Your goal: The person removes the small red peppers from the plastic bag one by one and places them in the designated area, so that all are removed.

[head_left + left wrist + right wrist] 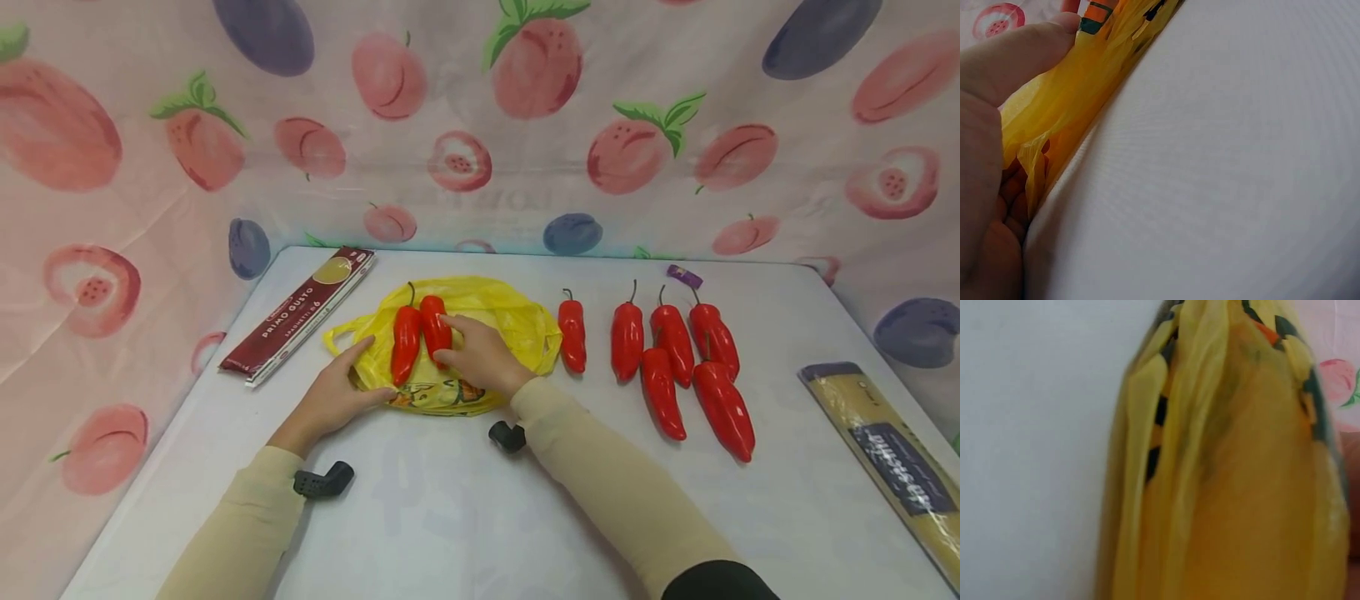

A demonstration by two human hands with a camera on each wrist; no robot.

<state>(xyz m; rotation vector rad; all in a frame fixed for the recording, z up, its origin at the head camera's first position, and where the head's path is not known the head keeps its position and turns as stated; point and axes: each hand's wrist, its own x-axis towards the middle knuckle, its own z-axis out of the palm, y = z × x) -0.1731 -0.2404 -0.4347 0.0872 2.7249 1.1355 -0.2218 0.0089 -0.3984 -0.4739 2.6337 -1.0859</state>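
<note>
Two red peppers (406, 343) lie side by side on a yellow plastic bag (510, 317) spread on the table. My right hand (483, 354) holds the right-hand one of this pair, the red pepper (432, 321), with index finger and thumb at its right side. My left hand (330, 400) rests at the bag's left front edge, thumb and index finger spread apart. In the left wrist view, the thumb (1029, 50) lies along the yellow plastic, and the other fingers are partly hidden by it. The right wrist view shows mostly the bag's folded, printed side (1254, 487).
Right of the bag lies a single red pepper (572, 333), then a group of several more peppers (660, 392). A small purple packet (684, 276) is behind them. A dark red spaghetti pack (300, 312) lies at the left, a clear pasta pack (885, 450) at the right edge.
</note>
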